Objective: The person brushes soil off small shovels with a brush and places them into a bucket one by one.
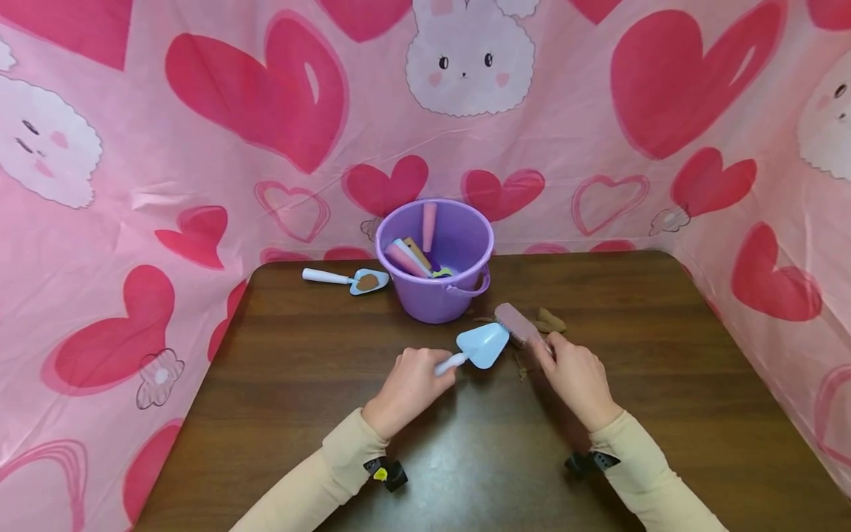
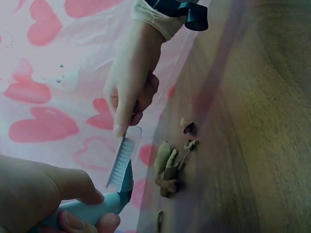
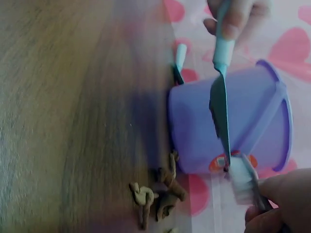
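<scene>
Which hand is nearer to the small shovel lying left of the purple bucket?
The left hand: it is in front of the small shovel, slightly right. The right hand is much farther right, past the bucket.

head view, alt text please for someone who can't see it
A person's left hand holds a blue trowel while the right hand holds a pink brush at its tip, above a brown table. Behind stands a purple bucket of tools, with another trowel to the left and brown scraps to the right.

Left hand (image 3: pixel 243 17) grips a trowel (image 3: pixel 219 104), tip touching the brush (image 3: pixel 242 175) in the right hand (image 3: pixel 286 199); beyond stands a bucket (image 3: pixel 194 116), brown scraps (image 3: pixel 173 187) on the counter (image 3: pixel 73 97) to its right
</scene>
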### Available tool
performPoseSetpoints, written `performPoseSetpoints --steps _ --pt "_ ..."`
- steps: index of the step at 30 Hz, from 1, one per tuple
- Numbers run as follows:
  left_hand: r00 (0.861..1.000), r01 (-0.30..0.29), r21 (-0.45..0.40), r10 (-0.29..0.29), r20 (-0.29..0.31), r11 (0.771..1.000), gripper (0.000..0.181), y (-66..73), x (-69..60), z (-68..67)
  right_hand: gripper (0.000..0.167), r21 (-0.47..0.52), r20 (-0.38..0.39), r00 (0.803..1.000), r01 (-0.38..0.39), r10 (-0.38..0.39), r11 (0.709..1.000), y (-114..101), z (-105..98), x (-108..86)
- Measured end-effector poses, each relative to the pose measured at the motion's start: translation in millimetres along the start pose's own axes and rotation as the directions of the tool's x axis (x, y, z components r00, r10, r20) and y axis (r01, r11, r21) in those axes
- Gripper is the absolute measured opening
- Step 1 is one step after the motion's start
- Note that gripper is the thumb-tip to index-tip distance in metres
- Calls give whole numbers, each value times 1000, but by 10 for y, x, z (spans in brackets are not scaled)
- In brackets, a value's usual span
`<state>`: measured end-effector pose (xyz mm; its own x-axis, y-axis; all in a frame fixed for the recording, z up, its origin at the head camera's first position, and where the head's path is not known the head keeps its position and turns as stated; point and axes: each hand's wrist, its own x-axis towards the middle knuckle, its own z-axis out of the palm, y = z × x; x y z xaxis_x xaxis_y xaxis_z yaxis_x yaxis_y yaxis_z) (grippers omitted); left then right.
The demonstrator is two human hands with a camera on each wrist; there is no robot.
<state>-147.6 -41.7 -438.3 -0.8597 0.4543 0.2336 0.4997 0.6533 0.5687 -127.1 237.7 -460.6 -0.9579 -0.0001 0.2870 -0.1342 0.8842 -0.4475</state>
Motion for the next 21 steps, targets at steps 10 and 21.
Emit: performPoseSetpoints --steps 10,21 --pt "1000 -4 -61 4 -14 998 5 43 27 -87 21 86 140 990 -37 25 996 39 34 -13" --pt "1000 19 -84 -18 7 996 11 111 68 -88 37 253 323 945 -29 -56 967 -206 219 -73"
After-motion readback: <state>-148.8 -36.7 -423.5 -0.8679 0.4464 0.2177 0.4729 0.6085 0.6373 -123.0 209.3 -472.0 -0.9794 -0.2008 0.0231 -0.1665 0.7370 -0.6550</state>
